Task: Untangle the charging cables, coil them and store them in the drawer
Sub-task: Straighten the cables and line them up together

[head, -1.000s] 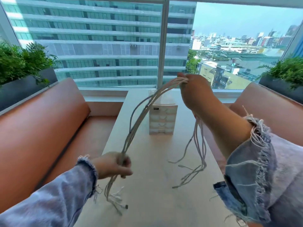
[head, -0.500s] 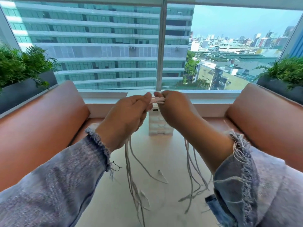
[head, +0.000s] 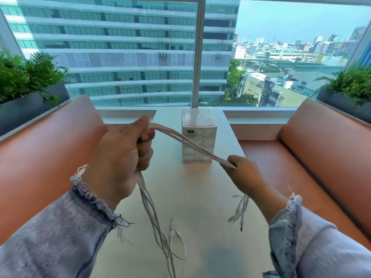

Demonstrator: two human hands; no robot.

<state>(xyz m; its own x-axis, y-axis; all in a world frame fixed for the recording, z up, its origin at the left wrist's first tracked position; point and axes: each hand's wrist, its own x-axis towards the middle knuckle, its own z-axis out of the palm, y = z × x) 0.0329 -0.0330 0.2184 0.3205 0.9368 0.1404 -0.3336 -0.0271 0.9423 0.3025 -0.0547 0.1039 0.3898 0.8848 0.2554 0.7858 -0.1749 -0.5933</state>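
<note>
Cables (head: pixel 192 146) between hands, drawer unit (head: pixel 198 137) behind, seemingly closed

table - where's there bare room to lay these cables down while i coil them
Bare table shows between the drawer unit and the hanging cable ends, under the span of cables held between the left hand and right hand. The near right area, ahead of the right sleeve, also looks free. Near centre is crowded: loose plug ends trail there.

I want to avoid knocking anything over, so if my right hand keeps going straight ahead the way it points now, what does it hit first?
Probably the small drawer unit: your right hand, gripping the cables, points up-left toward it. Depth is unclear.
</note>
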